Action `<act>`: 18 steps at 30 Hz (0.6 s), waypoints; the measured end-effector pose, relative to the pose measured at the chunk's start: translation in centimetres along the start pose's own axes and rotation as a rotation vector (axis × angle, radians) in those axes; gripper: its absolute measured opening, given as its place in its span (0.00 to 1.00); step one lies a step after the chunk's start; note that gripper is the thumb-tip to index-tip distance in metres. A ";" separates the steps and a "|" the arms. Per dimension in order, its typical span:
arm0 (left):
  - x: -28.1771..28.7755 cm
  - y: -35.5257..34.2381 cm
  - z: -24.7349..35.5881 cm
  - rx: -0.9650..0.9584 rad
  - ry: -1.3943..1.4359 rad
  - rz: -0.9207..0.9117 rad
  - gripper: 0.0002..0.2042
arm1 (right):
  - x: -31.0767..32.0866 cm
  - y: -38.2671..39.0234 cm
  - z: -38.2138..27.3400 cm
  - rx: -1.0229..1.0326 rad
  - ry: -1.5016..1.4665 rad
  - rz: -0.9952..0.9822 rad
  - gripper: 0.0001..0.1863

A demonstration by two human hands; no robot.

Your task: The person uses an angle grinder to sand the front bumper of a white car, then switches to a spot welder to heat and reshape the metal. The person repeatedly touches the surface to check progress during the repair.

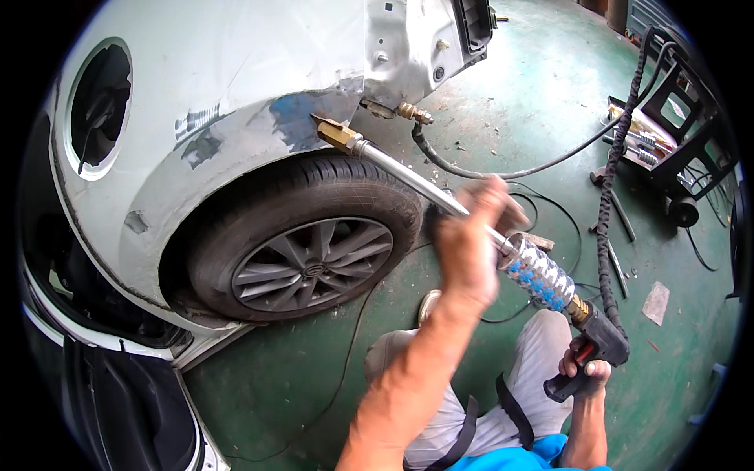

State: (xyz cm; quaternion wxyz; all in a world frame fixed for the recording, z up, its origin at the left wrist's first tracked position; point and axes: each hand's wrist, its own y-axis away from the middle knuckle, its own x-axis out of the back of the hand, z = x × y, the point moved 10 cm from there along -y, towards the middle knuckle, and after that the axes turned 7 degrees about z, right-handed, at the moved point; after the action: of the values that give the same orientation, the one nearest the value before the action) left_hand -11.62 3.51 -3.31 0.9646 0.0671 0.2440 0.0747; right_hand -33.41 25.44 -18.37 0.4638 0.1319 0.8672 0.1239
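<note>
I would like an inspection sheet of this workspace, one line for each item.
surface: green painted floor, dusty, with scraps.
job's things: slide-hammer dent puller, brass tip on the sanded fender above the tyre.
clutter: loose tools and a paper scrap on the floor.
grippers: left hand wraps the puller's shaft, blurred; right hand grips its pistol handle.
cables: sleeved cable from handle to welder cart; a black hose lies under the fender.
surroundings: white car, open fuel-filler hole.
</note>
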 end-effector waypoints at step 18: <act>-1.3 4.5 -7.6 0.234 0.234 -0.030 0.06 | 4.0 0.8 -1.8 -0.002 0.066 0.041 0.27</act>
State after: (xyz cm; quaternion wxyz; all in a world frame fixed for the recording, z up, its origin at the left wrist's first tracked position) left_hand -16.89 8.35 -8.58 0.9162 0.1662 0.3625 0.0385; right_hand -36.96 27.42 -20.21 0.4323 0.1450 0.8791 0.1387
